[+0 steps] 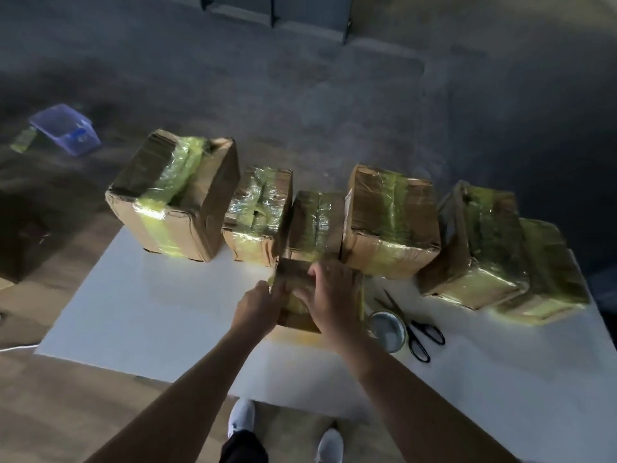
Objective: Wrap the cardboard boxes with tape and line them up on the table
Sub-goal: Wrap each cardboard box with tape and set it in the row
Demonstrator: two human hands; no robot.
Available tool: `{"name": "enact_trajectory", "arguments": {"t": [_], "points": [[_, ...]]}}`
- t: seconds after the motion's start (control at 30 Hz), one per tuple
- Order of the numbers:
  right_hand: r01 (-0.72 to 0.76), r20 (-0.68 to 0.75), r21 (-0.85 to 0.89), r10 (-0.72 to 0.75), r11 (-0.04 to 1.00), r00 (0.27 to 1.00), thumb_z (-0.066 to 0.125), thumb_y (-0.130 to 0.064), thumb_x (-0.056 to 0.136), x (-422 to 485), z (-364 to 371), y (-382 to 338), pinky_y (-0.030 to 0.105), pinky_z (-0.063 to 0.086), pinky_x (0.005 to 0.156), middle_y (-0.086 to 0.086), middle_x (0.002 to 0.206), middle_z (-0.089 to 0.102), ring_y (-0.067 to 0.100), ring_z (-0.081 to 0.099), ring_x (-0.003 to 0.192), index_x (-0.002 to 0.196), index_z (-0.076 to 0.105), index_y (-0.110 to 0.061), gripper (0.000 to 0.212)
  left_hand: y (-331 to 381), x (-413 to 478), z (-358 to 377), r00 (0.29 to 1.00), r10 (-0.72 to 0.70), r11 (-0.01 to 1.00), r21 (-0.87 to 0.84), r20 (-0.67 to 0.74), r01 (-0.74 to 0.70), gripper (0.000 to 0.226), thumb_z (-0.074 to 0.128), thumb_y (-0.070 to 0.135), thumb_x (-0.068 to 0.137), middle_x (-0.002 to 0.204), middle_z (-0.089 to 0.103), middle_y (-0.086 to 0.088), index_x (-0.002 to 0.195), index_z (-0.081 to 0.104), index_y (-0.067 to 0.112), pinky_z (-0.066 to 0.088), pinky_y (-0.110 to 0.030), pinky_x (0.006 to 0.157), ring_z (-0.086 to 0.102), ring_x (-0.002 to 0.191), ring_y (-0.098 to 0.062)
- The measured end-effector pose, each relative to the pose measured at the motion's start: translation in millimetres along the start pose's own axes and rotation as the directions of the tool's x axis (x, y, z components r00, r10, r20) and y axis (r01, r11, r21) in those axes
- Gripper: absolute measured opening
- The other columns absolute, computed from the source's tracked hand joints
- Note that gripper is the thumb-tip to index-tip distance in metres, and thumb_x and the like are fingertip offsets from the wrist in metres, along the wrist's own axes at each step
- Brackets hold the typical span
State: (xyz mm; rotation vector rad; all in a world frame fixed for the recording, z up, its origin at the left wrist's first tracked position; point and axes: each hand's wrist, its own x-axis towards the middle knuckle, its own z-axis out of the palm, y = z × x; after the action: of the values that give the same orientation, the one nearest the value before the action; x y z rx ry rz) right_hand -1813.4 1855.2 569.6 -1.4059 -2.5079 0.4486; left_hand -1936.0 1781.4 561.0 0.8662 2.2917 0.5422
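Observation:
A small cardboard box [293,274] partly wrapped in yellowish tape stands on the white table [150,312], in front of a row of several taped boxes. My left hand [258,304] grips its left side. My right hand [329,292] lies over its top with the fingers curled on the far edge. The row runs from a large box [173,198] at the left, through two small ones [258,215] [317,223] and a bigger one [390,222], to two boxes [480,242] [547,272] at the right. A tape roll [389,330] lies right of the held box.
Black scissors [414,325] lie beside the tape roll. On the floor at the far left sits a blue plastic bin [66,128]. The table's near edge runs just above my shoes [242,417]. Bare tabletop shows left of my hands.

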Motion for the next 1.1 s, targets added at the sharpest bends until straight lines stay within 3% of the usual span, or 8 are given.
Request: {"name": "enact_trajectory", "arguments": {"t": [0.27, 0.43, 0.6, 0.8, 0.9, 0.97, 1.03, 1.1], "points": [[-0.267, -0.014, -0.137, 0.268, 0.954, 0.963, 0.048, -0.076, 0.080, -8, -9, 17, 0.045, 0.036, 0.103, 0.010, 0.138, 0.042, 0.029, 0.039, 0.127, 0.141, 0.036, -0.018, 0.085, -3, 14, -6, 0.985, 0.010, 0.998, -0.063, 0.175, 0.001, 0.061, 0.057, 0.066, 0.083, 0.086, 0.066, -0.007, 0.098, 0.060, 0.007, 0.057, -0.038, 0.072, 0.064, 0.080, -0.021], [-0.538, 0.246, 0.135, 0.498, 0.832, 0.832, 0.058, -0.073, 0.077, -12, -11, 19, 0.041, 0.046, 0.096, 0.019, 0.147, 0.040, 0.035, 0.047, 0.129, 0.153, -0.003, -0.009, 0.117, 3, 28, -10, 0.939, -0.067, 0.942, -0.290, 0.337, 0.171, 0.049, 0.076, 0.033, 0.079, 0.098, 0.065, -0.015, 0.110, 0.059, -0.001, 0.057, -0.041, 0.084, 0.065, 0.091, -0.027], [-0.507, 0.262, 0.254, 0.446, 0.824, 0.856, 0.062, -0.041, 0.092, -9, -21, 29, 0.035, 0.042, 0.089, 0.017, 0.131, 0.056, 0.034, 0.053, 0.121, 0.146, 0.022, -0.003, 0.078, 8, 22, -8, 0.963, -0.052, 0.958, -0.258, 0.263, 0.123, 0.063, 0.077, 0.055, 0.073, 0.097, 0.066, -0.010, 0.107, 0.059, 0.005, 0.057, -0.046, 0.084, 0.065, 0.091, -0.027], [-0.520, 0.344, 0.335, 0.412, 0.786, 0.844, 0.047, -0.034, 0.099, -13, -34, 45, 0.034, 0.043, 0.063, -0.001, 0.079, 0.063, 0.015, 0.062, 0.074, 0.112, 0.052, -0.012, 0.026, 12, 20, -9, 0.962, -0.066, 0.926, -0.343, 0.266, 0.158, 0.049, 0.076, 0.041, 0.079, 0.098, 0.065, -0.013, 0.105, 0.056, 0.005, 0.056, -0.050, 0.086, 0.065, 0.092, -0.030], [-0.612, 0.475, 0.367, 0.424, 0.701, 0.771, 0.035, -0.050, 0.101, -23, -39, 46, 0.027, 0.035, 0.053, -0.010, 0.042, 0.048, 0.003, 0.046, 0.040, 0.097, 0.062, -0.008, 0.051, 12, 19, -10, 0.952, -0.082, 0.891, -0.406, 0.295, 0.202, 0.043, 0.077, 0.034, 0.079, 0.098, 0.065, -0.014, 0.103, 0.057, 0.005, 0.056, -0.050, 0.085, 0.066, 0.091, -0.031], [-0.590, 0.454, 0.393, 0.410, 0.705, 0.791, 0.029, -0.053, 0.102, -27, -41, 47, 0.029, 0.035, 0.057, -0.006, 0.054, 0.052, 0.010, 0.049, 0.052, 0.095, 0.061, -0.009, 0.055, 3, 16, -11, 0.947, -0.075, 0.849, -0.478, 0.314, 0.226, 0.043, 0.078, 0.032, 0.079, 0.098, 0.067, -0.015, 0.106, 0.060, 0.003, 0.058, -0.045, 0.081, 0.067, 0.090, -0.031], [-0.519, 0.381, 0.421, 0.374, 0.744, 0.845, 0.037, -0.043, 0.102, -23, -43, 50, 0.025, 0.039, 0.070, 0.002, 0.088, 0.062, 0.017, 0.060, 0.082, 0.101, 0.059, -0.017, 0.034, -8, 14, -18, 0.933, -0.065, 0.756, -0.592, 0.354, 0.278, 0.046, 0.079, 0.031, 0.076, 0.102, 0.069, -0.018, 0.109, 0.063, 0.003, 0.057, -0.038, 0.074, 0.067, 0.091, -0.032], [-0.516, 0.364, 0.568, 0.367, 0.641, 0.856, 0.050, -0.049, 0.095, -18, -50, 48, 0.028, 0.048, 0.081, -0.008, 0.103, 0.063, 0.015, 0.062, 0.096, 0.098, 0.058, -0.035, 0.016, -20, 13, -23, 0.901, -0.022, 0.655, -0.674, 0.433, 0.340, 0.054, 0.075, 0.038, 0.071, 0.105, 0.070, -0.016, 0.113, 0.063, 0.007, 0.056, -0.035, 0.068, 0.068, 0.093, -0.032]]}}
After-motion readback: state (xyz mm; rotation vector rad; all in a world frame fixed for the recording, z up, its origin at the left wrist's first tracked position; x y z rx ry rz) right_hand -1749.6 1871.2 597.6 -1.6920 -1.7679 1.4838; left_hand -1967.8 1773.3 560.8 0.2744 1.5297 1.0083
